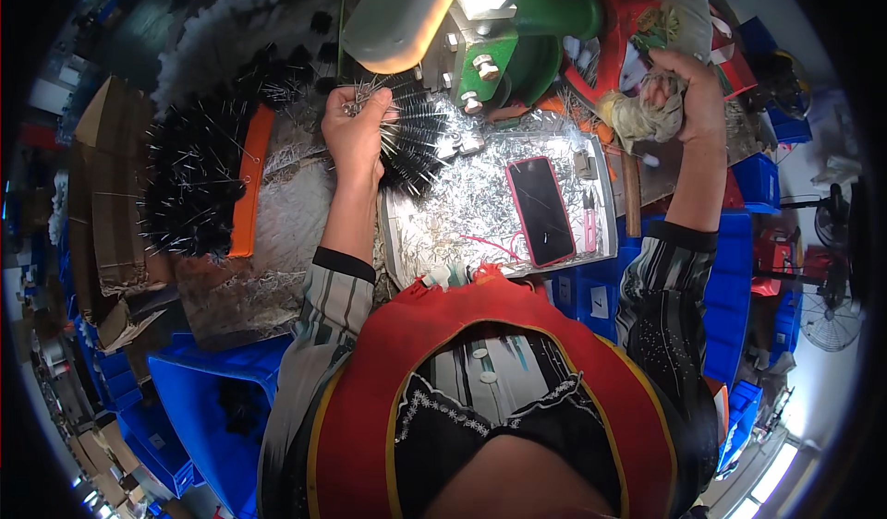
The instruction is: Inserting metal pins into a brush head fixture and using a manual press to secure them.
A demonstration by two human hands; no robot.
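Cluttered workshop all round, bending at the rim. Worn bench (294, 214) from 8 to 11 o'clock. Blue bin (185, 385) at 8, below the bench edge, probably there for easy reach. Opened cardboard box (120, 187) between 9 and 10. Green machine (487, 57) at 12, bolts showing. Metal tray (606, 207) just below, littered with bright wire scraps, likely put there to catch them. Heap of black wire brushes (194, 177) toward 10, against an orange strip (252, 187), which perhaps keeps the pile from spreading.

Left hand (358, 129) at 11: fingers closed round a brush bundle (411, 145), beside the tray's upper left corner; gripped at the wire ends, bristles fanned to the right, probably to spare them from crushing. Right hand (686, 94) at 2: fingers curled on a beige cloth wad (636, 120), maybe padding over a handle; cannot tell what lies beneath.

Wooden tool handle (632, 196) just outside the tray, toward 2. Phone (541, 212) in a pinkish-red case, lying in the tray, apart from both hands. Small metal block (584, 164) near the tray's upper right corner.
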